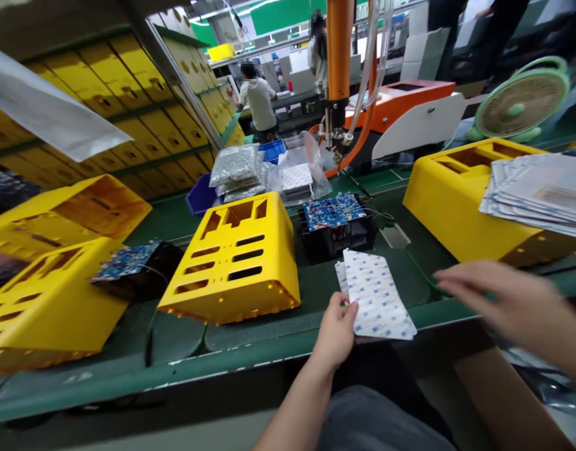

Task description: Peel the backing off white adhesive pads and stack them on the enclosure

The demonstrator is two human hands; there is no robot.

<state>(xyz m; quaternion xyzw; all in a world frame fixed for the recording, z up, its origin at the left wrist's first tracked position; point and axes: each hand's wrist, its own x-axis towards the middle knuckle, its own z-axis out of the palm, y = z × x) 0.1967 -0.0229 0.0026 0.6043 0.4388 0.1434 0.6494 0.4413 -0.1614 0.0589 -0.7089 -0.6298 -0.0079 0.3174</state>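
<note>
My left hand (337, 329) pinches the left edge of a white sheet with a blue printed pattern (377, 294). Part of another such piece shows behind its upper left edge. The sheet is held above the front edge of the green conveyor. To the right, my right hand (499, 291) is raised in front of a yellow plastic housing (447, 207) and smeared by motion, so its fingers are unclear. Just beyond the sheet lies a blue circuit board (335, 212) on a black unit. Left of it stands a slotted yellow housing (235, 257).
A stack of similar sheets (541, 188) rests on the right housing. Silvery bags (238, 169) are piled at the back. An orange machine arm (339, 56) hangs over the line near a green fan (518, 103). More yellow housings (47, 300) stand left; people (259, 100) sit beyond.
</note>
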